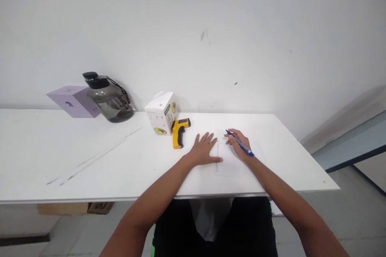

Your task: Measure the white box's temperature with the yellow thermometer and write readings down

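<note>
My right hand (240, 141) is closed around a blue pen (245, 149), which slants up and to the left above the page. Under both hands lies a white sheet of paper (232, 167), hard to tell from the white tabletop, with faint marks along its left edge. My left hand (205, 151) rests flat there, fingers spread and thumb pointing right across the marks. Just beyond its fingertips, to the left, a yellow and black infrared thermometer (177, 133) lies on its side.
Behind the thermometer stands a white box (159, 114) with avocado pictures. Farther left, a dark translucent water bottle (111, 102) stands by a lilac box (72, 100). The white table (105, 160) meets the wall at the back. A cardboard box (75, 208) lies below.
</note>
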Tool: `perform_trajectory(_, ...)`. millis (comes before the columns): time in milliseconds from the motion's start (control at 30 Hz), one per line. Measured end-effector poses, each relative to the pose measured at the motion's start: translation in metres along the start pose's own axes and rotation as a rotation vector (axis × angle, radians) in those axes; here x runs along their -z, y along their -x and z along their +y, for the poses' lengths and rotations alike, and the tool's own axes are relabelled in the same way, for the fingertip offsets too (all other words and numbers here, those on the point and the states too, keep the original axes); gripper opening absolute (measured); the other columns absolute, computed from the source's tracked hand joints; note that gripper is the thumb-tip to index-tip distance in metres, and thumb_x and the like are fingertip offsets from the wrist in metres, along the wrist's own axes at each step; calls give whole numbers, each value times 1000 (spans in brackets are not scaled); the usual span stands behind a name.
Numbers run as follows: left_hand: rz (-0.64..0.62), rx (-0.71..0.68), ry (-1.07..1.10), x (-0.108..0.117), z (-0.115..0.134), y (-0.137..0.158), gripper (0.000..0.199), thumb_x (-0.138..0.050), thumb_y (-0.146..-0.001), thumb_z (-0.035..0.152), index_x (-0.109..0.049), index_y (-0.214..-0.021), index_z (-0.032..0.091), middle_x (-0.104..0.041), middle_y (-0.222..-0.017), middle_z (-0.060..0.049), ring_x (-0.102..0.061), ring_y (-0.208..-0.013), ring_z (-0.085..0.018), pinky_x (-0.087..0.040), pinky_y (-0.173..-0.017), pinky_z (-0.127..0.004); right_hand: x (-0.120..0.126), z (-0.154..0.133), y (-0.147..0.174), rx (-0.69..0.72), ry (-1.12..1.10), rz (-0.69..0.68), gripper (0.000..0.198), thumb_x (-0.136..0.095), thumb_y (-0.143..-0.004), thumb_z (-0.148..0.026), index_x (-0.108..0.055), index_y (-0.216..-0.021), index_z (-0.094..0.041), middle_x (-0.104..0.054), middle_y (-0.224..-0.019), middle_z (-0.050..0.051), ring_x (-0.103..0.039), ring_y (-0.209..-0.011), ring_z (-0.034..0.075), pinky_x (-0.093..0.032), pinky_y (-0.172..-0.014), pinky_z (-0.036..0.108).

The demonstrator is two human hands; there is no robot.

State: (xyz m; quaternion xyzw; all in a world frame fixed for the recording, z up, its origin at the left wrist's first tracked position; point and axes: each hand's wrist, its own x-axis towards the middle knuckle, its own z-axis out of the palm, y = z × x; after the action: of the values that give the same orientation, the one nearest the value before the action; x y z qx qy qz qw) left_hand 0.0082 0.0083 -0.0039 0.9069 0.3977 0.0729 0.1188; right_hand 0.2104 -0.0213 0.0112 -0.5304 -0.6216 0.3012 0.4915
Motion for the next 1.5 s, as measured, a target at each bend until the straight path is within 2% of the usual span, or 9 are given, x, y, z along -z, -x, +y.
perform_trajectory(67,-10,6,0,1,1,0,96,-40,-72,81,-26,-147,22,-14,-156,-12,-10,-144,-33,-1,-111,-60,-1,-1,1,-29,-55,-63,47,-55,-81,-49,-53,-117,-20,-68,-106,10,-66,-72,17,-52,-71,33)
perform_trajectory(200,-34,16,0,2,2,-1,95,-40,-73,80,-26,-147,22,-14,-156,-12,-10,-144,-32,0,-111,-59,-1,-2,-3,-80,1,-192,36,-58,-77,-43,-63,-106,-20,-69,-93,6,-62,-66,15,-51,-66,31)
perform_trajectory(300,-42,17,4,3,3,-1,94,-39,-73,79,-25,-147,23,-13,-156,-11,-9,-144,-31,1,-112,-58,0,0,-6,-91,110,-216,22,-57,-76,-36,-67,-86,-19,-68,-83,3,-59,-73,16,-47,-70,30)
perform_trajectory(400,-49,21,1,4,4,-1,97,-37,-72,82,-24,-148,22,-12,-156,-11,-8,-144,-31,3,-112,-57,-1,2,-8,-127,179,-212,21,-54,-76,-36,-64,-71,-19,-63,-70,1,-55,-68,15,-44,-66,29)
perform_trajectory(833,-20,16,36,5,6,-1,94,-42,-72,80,-27,-147,24,-17,-155,-11,-12,-143,-34,0,-112,-58,-3,4,-9,-155,209,-198,23,-53,-76,-38,-64,-73,-19,-59,-65,0,-49,-62,14,-39,-58,27)
perform_trajectory(1067,-22,10,26,5,6,-1,96,-39,-72,81,-27,-147,21,-15,-156,-12,-10,-143,-33,1,-112,-58,-2,3,-8,-160,220,-229,21,-55,-75,-37,-64,-72,-19,-62,-69,0,-51,-65,14,-40,-61,27)
perform_trajectory(1233,-8,5,12,3,6,-1,96,-38,-73,81,-28,-146,21,-15,-156,-12,-11,-143,-35,0,-112,-58,-2,4,-6,-158,209,-174,22,-54,-76,-38,-65,-73,-19,-61,-67,0,-52,-66,15,-41,-62,28)
perform_trajectory(1500,33,-12,50,0,3,-2,96,-41,-72,81,-31,-145,21,-19,-155,-14,-15,-142,-36,-2,-111,-60,-3,3,-6,-146,243,-163,20,-54,-76,-37,-64,-72,-19,-60,-66,0,-51,-65,15,-40,-61,27)
